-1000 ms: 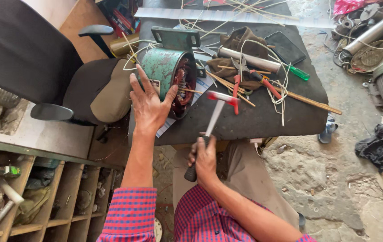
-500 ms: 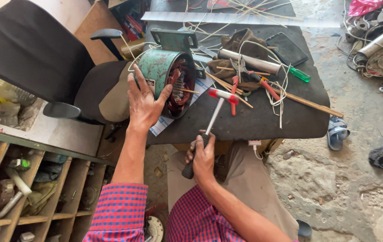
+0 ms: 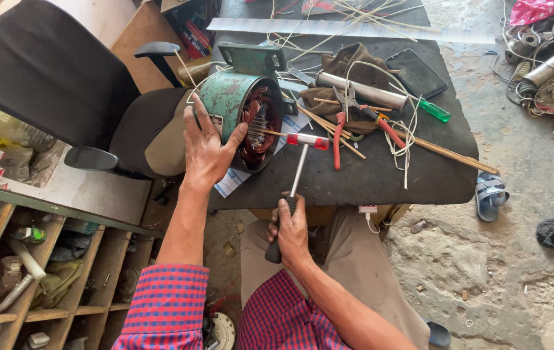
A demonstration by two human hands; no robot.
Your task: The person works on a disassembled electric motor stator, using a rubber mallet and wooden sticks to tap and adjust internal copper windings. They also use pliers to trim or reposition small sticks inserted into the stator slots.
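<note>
Two hands are working at the near edge of a dark counter (image 3: pixel 380 175). The left hand (image 3: pixel 207 148) is lying spread and open against the side of a green motor housing (image 3: pixel 228 100), which is resting on its side at the counter's left edge; the palm is covering part of the shell, and the copper windings (image 3: pixel 259 126) inside are only partly showing through the open end. The right hand (image 3: pixel 292 227) is closing its grip around the dark handle of a small hammer (image 3: pixel 298 170); the fingers are hiding most of the handle, and its red-and-white head is pointing at the housing's mouth. Behind, red-handled pliers (image 3: pixel 340 136), a grey metal tube (image 3: pixel 361 91) and a green-handled screwdriver (image 3: pixel 434 109) are lying tangled among white wires, so their full outlines are hard to make out. An office chair (image 3: pixel 43 71) is standing left of the counter.
</note>
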